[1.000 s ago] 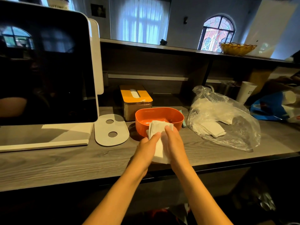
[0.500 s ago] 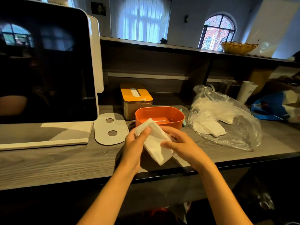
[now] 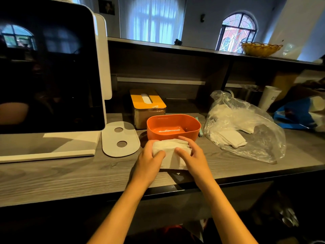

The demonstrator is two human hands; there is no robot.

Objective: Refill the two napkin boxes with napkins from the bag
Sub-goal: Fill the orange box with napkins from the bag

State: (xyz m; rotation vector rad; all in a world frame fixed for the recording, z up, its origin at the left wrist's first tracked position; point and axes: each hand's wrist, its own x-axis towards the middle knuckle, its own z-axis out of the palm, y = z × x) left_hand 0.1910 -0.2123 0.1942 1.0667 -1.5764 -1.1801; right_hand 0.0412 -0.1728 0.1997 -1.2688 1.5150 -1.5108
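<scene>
A stack of white napkins (image 3: pixel 171 152), held just in front of the orange box (image 3: pixel 173 128), near the middle of the bench's (image 3: pixel 52 175) front edge. Gripped from both sides: left hand (image 3: pixel 149 160) curled round the left end with the thumb on top, right hand (image 3: pixel 191 155) curled over the right end, fingers bent across the top. Bottom edge of the stack low over the bench — touching it or not, cannot tell.

Orange box open at the top, with nothing white inside. Right behind it, toward the back edge, a second box (image 3: pixel 148 107) with a yellow lid, a bit of white showing in the slot.

To the right of the orange box, a clear plastic bag (image 3: pixel 246 127) lying on the bench, more folded napkins inside. Between bag and orange box, a thin pale blue thing, mostly hidden.

To the left, a flat white oval plate with two holes (image 3: pixel 120 139), lying beside the foot of a big dark screen (image 3: pixel 47 67) at the left end of the bench.

Far right — a blue bag (image 3: pixel 295 115) and a white paper cup (image 3: pixel 270 97) by the back edge. Up on the shelf above, a yellow basket (image 3: pixel 261 48).
</scene>
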